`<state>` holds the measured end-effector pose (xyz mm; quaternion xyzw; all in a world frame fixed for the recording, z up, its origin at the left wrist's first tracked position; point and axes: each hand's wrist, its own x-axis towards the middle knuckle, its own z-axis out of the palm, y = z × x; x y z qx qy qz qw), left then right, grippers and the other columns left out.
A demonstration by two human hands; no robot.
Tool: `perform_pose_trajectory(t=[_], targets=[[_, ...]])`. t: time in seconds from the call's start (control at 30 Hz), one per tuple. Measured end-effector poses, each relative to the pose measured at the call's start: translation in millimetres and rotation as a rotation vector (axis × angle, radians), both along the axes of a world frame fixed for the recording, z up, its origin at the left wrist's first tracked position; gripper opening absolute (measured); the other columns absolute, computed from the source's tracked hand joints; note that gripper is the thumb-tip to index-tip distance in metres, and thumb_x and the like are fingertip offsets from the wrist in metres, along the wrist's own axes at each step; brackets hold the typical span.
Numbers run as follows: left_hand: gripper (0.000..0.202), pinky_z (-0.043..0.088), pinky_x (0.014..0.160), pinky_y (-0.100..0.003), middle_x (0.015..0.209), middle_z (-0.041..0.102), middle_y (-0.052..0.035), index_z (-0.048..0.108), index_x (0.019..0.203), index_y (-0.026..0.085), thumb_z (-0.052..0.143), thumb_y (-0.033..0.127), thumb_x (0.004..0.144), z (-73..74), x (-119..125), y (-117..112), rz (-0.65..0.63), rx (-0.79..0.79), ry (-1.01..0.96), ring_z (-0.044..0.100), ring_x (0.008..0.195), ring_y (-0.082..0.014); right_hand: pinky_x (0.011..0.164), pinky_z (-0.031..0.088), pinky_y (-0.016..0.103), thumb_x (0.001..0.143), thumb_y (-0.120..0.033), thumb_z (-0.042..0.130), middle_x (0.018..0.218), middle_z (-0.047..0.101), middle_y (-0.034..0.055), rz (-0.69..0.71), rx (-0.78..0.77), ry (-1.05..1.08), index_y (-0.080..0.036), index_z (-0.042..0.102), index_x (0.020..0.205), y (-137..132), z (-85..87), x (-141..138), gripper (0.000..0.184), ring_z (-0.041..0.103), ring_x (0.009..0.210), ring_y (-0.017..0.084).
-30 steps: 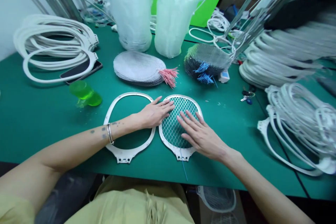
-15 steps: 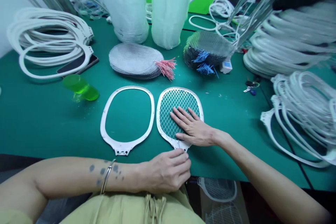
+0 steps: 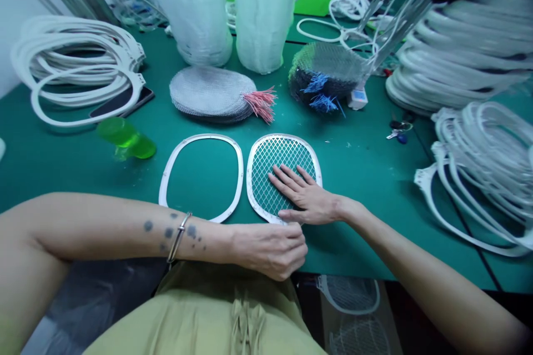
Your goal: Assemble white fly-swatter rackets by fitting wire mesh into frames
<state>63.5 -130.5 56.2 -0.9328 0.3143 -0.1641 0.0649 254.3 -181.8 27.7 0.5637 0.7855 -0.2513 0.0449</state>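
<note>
Flat on the table lies a white racket-head frame (image 3: 249, 184) with a silvery wire mesh (image 3: 266, 175) inside it. My right hand (image 3: 300, 197) rests palm down on the mesh's right part, fingers spread. At the neck of this frame, my left hand (image 3: 275, 248) is closed, its fingertips curled out of sight. What it grips, if anything, is hidden, and so is the neck. Left of the meshed frame is a second white frame (image 3: 240, 177) with no mesh, its lower end covered by my left forearm.
Behind the frames lie a stack of grey mesh sheets (image 3: 208, 91) with red wire ends and a darker mesh stack (image 3: 325, 69) with blue ends. Piles of white frames (image 3: 79, 66) flank both sides. A green bottle (image 3: 127, 137), a phone (image 3: 125, 104) and keys (image 3: 400, 132) lie about.
My left hand and forearm have risen slightly up the view, now covering the neck of the meshed frame and the lower end of the bare one. My right hand stays flat on the mesh.
</note>
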Motion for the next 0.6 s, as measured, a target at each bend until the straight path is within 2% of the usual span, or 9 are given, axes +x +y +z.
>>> perform_pose_trajectory(t=[0.1,0.2,0.27,0.37,0.47,0.6], targets=[[0.024,0.051,0.078,-0.036,0.074,0.065,-0.0085,0.066,0.085,0.012,0.043,0.012,0.092,-5.6,-7.7,6.2,0.066,-0.091,0.008,0.06,0.066,-0.0179,0.115,-0.008,0.051,0.093,-0.064,0.03,0.158,-0.009,0.0057,0.01,0.032,0.015,-0.021,-0.004,0.152,-0.9,-1.4,0.7,0.081,-0.008,0.145,0.027],[0.021,0.051,0.086,-0.037,0.086,0.069,-0.0103,0.065,0.09,0.011,0.044,0.013,0.094,-15.1,-24.9,8.0,0.161,-0.217,-0.011,0.065,0.079,-0.0192,0.115,-0.01,0.051,0.091,-0.068,0.031,0.158,-0.01,0.0058,0.009,0.043,0.029,-0.021,-0.005,0.152,-0.7,-1.6,1.2,0.085,-0.009,0.145,0.027],[0.021,0.052,0.087,-0.037,0.095,0.071,-0.0115,0.065,0.093,0.011,0.044,0.013,0.095,-21.1,-34.8,4.3,0.226,-0.282,-0.048,0.066,0.09,-0.0212,0.114,-0.011,0.05,0.09,-0.069,0.032,0.158,-0.011,0.006,0.008,0.023,0.032,-0.021,-0.006,0.152,0.0,-0.4,1.8,0.087,-0.01,0.145,0.026],[0.019,0.052,0.088,-0.037,0.099,0.072,-0.0099,0.066,0.093,0.012,0.047,0.013,0.094,-26.1,-40.4,-5.9,0.3,-0.344,-0.096,0.066,0.094,-0.021,0.114,-0.012,0.05,0.087,-0.071,0.037,0.158,-0.013,0.0064,0.013,-0.007,0.04,-0.021,-0.006,0.152,0.9,2.7,2.8,0.093,-0.011,0.145,0.027],[0.019,0.052,0.086,-0.036,0.098,0.072,-0.0104,0.066,0.093,0.012,0.047,0.014,0.094,-27.2,-37.3,-15.1,0.352,-0.36,-0.125,0.066,0.092,-0.0195,0.113,-0.012,0.052,0.083,-0.074,0.043,0.158,-0.013,0.0069,0.02,-0.014,0.059,-0.021,-0.008,0.151,1.2,5.2,3.5,0.1,-0.011,0.144,0.03],[0.02,0.052,0.078,-0.034,0.098,0.072,-0.0124,0.066,0.093,0.011,0.046,0.012,0.093,-29.7,-35.2,-21.4,0.401,-0.372,-0.14,0.065,0.087,-0.0196,0.113,-0.013,0.053,0.081,-0.074,0.044,0.158,-0.013,0.0074,0.013,-0.01,0.057,-0.021,-0.008,0.151,1.0,4.0,2.8,0.102,-0.01,0.144,0.031]])
